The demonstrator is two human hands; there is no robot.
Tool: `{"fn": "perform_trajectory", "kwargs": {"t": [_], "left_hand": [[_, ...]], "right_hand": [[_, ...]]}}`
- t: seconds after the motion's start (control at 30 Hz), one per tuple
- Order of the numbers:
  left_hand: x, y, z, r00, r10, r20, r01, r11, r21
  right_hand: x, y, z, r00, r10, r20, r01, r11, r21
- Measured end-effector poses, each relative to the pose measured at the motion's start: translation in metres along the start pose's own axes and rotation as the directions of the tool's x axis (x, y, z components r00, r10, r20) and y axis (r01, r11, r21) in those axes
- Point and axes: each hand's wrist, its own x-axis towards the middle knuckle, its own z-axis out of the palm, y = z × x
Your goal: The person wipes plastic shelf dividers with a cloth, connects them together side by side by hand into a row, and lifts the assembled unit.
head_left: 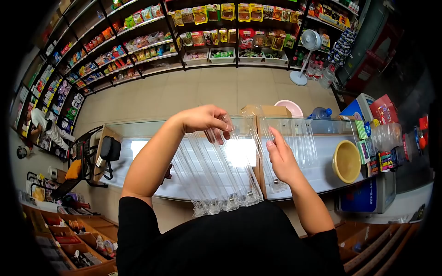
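Several long, clear plastic channel-like racks (216, 170) lie side by side in front of me, slanting over the glass counter, with their near ends against my black shirt. My left hand (208, 120) reaches over their far ends, its fingers curled down around the clear plastic. To the right, my right hand (282, 158) is closed with the thumb up, on a separate clear plastic rack (266, 133) that stands tilted beside the others. Part of that rack is hidden behind the fingers. More clear racks (304, 142) rest on the counter just past my right hand.
A yellow bowl (346, 162) sits on the glass counter (138, 179) at right, near small colourful packs (386, 161). Behind the counter are a cardboard box (276, 111) and pink basin (291, 107). A black chair (83, 156) stands left; a person (43, 124) is by the shelves.
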Motion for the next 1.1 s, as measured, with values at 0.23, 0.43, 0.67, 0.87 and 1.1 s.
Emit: {"fn": "perform_trajectory", "kwargs": {"t": [0.23,0.43,0.67,0.87,1.1], "left_hand": [[-0.010,0.018,0.033,0.997,0.038,-0.067,-0.037,0.999,0.020],[-0.020,0.025,0.049,0.995,0.043,-0.087,-0.038,0.998,0.057],[-0.032,0.021,0.057,0.990,0.007,-0.140,-0.006,1.000,0.006],[-0.034,0.016,0.053,0.992,0.023,-0.125,-0.024,1.000,-0.009],[-0.038,0.014,0.051,0.992,0.038,-0.125,-0.036,0.999,0.012]], "right_hand": [[0.000,-0.020,-0.042,0.896,0.173,0.408,-0.393,0.736,0.551],[-0.005,-0.035,-0.045,0.930,0.064,0.362,-0.262,0.806,0.530],[-0.010,-0.039,-0.048,0.912,0.050,0.408,-0.289,0.784,0.550],[-0.010,-0.039,-0.041,0.916,0.023,0.400,-0.273,0.766,0.582],[-0.010,-0.040,-0.038,0.914,0.018,0.404,-0.277,0.757,0.592]]}}
